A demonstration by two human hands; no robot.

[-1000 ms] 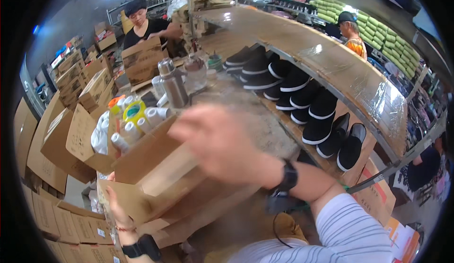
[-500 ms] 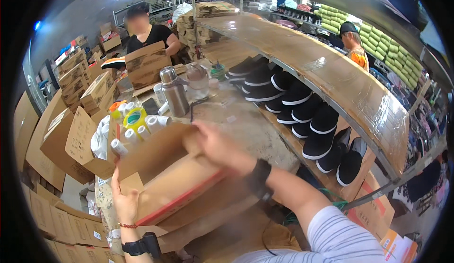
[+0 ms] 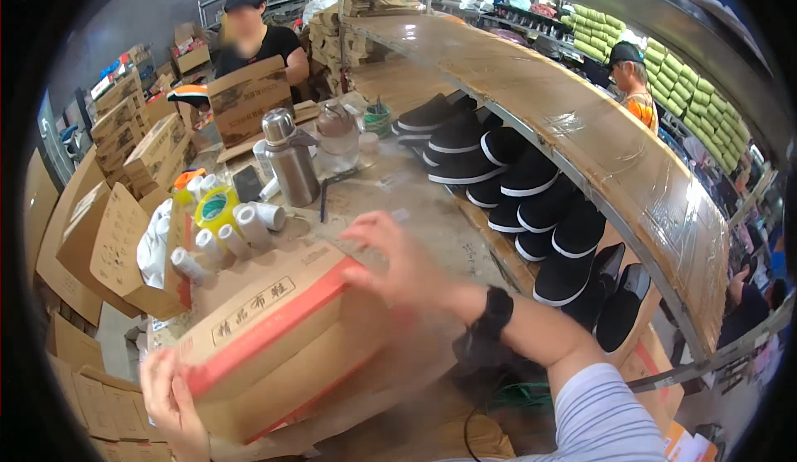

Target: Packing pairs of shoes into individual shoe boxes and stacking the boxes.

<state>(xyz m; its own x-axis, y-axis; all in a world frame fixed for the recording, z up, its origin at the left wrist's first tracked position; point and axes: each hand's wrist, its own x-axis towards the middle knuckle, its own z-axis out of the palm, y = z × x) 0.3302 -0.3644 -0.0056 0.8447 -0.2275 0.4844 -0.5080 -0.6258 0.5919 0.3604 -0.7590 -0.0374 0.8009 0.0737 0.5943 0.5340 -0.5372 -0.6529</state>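
A long brown cardboard shoe box with a red stripe along its edge lies tilted on the grey worktable in front of me. My left hand grips its near left end from below. My right hand presses its far right end with fingers spread, a black watch on the wrist. A second cardboard piece lies under the box.
Behind the box stand white tape rolls, a yellow-green tape roll, a steel flask and a clear jug. Black shoes line the shelf on the right. Cartons pile up at left. One person works behind the table, another beyond the shelf.
The box has swung down from a raised, open-looking position to lie closed and lower. My right hand moved from its top to its right end.
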